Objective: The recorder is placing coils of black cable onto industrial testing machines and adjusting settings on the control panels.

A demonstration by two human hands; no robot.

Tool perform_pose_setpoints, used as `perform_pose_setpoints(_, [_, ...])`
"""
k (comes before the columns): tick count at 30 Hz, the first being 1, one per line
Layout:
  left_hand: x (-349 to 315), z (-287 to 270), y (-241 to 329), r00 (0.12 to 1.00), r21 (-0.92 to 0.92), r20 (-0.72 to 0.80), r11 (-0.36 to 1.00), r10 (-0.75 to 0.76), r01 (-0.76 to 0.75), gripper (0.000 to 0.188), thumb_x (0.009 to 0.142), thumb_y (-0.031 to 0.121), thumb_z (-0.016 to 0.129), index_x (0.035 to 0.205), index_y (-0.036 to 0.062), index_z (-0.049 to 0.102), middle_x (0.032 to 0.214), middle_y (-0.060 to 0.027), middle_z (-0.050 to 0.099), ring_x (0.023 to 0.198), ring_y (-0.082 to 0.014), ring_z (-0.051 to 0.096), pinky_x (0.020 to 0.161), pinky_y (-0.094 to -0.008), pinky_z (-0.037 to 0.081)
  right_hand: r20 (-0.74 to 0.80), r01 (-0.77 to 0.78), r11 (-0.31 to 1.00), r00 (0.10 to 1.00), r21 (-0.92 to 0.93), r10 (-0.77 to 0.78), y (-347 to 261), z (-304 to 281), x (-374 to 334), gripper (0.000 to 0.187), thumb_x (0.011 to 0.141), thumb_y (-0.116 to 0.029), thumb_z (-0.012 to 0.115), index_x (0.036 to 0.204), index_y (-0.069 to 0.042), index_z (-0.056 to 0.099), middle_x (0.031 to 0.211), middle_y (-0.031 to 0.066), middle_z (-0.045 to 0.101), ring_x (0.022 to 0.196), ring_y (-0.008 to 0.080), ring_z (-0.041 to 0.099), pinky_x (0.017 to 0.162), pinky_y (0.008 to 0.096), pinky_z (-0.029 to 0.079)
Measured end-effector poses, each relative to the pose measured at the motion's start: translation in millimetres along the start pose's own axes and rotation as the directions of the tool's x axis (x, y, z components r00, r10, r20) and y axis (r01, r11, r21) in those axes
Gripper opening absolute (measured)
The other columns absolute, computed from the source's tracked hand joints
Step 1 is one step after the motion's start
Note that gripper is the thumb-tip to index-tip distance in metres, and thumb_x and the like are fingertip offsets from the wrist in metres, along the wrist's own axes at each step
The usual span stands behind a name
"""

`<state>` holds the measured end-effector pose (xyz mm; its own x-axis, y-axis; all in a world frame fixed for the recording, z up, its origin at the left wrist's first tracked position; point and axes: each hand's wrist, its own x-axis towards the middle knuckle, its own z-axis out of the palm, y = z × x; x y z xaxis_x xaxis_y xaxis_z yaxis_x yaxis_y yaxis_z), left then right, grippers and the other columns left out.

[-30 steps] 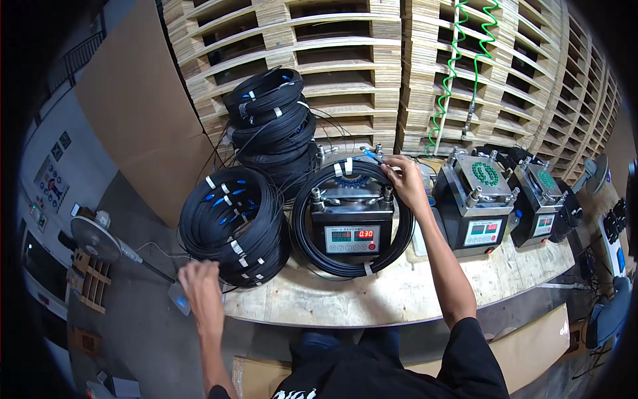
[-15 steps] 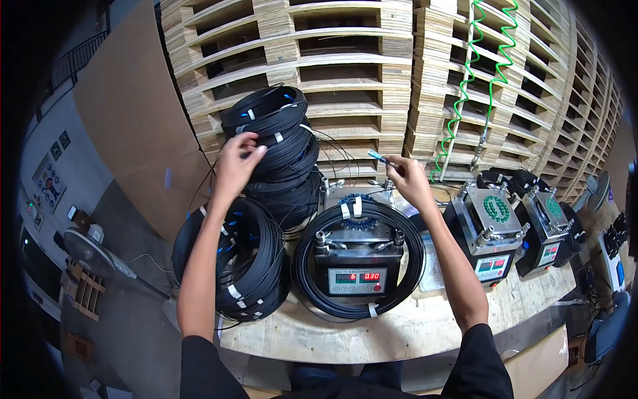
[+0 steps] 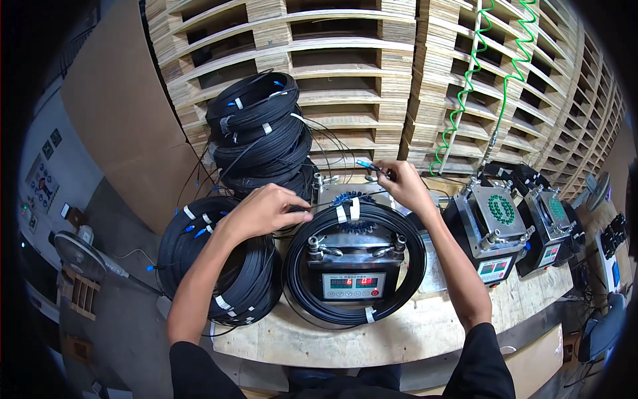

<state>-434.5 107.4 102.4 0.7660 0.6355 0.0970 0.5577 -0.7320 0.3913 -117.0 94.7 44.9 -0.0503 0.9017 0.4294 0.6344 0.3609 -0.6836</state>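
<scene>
My right hand [image 3: 405, 186] pinches a thin black cable end with a blue connector tip [image 3: 363, 164], held above the back of the nearest machine. My left hand [image 3: 269, 211] is beside the upper left of a black cable coil [image 3: 292, 266], with thumb and forefinger apart. Whether its fingertips touch a strand there is hard to see. The coil, bound with white tape bands, stands around the front of the machine, whose panel [image 3: 354, 286] with lit red digits shows through its middle. Behind the coil's top, a ring of dark blue connectors [image 3: 355, 199] sits on the machine's metal plate.
Two similar machines with green connector rings [image 3: 498, 209] stand to the right. Stacked cable coils [image 3: 259, 133] and another coil pile [image 3: 219, 266] are on the left. Wooden pallets [image 3: 339, 80] rise behind the table [image 3: 299, 342]. Green spiral hoses [image 3: 458, 113] hang at the right.
My left hand has moved from the tall coil stack down and right to the coil at the machine. My right hand has shifted slightly left and down with the connector. The panel's digits have changed.
</scene>
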Motion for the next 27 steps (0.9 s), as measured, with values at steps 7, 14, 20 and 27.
perform_pose_setpoints(7, [-34, -1, -42, 0.808, 0.475, -0.524, 0.694, -0.270, 0.540, 0.013, 0.090, 0.004, 0.059, 0.089, -0.0044, 0.069, 0.081, -0.0256, 0.069, 0.083, -0.0444, 0.070, 0.073, -0.0513, 0.057, -0.021, -0.009, 1.000, 1.000, -0.007, 0.009, 0, -2, -5, 0.031, 0.086, -0.008, 0.066, 0.114, 0.005, 0.070, 0.073, 0.0192, 0.067, 0.064, 0.0174, 0.062, 0.064, 0.0347, 0.050])
perform_pose_setpoints(14, [45, -13, -51, 0.679, -0.604, -0.696, 0.702, -0.234, -0.377, 0.025, 0.107, 0.012, 0.044, 0.128, 0.0001, 0.049, 0.123, -0.0177, 0.062, 0.089, -0.0234, 0.072, 0.078, -0.0331, 0.058, -0.095, 0.015, 0.995, 0.995, 0.104, -0.005, 5, 6, 3, 0.032, 0.087, -0.005, 0.062, 0.117, 0.004, 0.069, 0.067, 0.0048, 0.057, 0.061, 0.0091, 0.049, 0.057, 0.0296, 0.042])
perform_pose_setpoints(20, [122, -20, -22, 0.653, -0.501, -0.747, 0.755, -0.129, -0.424, 0.037, 0.109, 0.015, 0.040, 0.144, 0.0076, 0.031, 0.092, -0.0107, 0.065, 0.050, -0.0083, 0.054, 0.041, -0.0212, 0.043, -0.272, 0.197, 0.899, 0.958, 0.392, -0.092, -3, 0, 37, 0.029, 0.096, -0.013, 0.065, 0.119, 0.004, 0.067, 0.070, -0.0066, 0.052, 0.062, 0.0024, 0.041, 0.054, 0.0222, 0.035])
perform_pose_setpoints(27, [119, -20, -10, 0.860, -0.494, -0.499, 0.851, -0.108, -0.180, 0.044, 0.105, 0.008, 0.042, 0.147, 0.0160, 0.053, 0.080, -0.0053, 0.065, 0.047, -0.0078, 0.054, 0.048, -0.0264, 0.048, -0.217, 0.104, 0.762, 0.975, 0.639, 0.049, -31, -38, 64, 0.038, 0.100, -0.020, 0.064, 0.134, -0.002, 0.062, 0.086, -0.0013, 0.065, 0.071, 0.0038, 0.056, 0.056, 0.0202, 0.041])
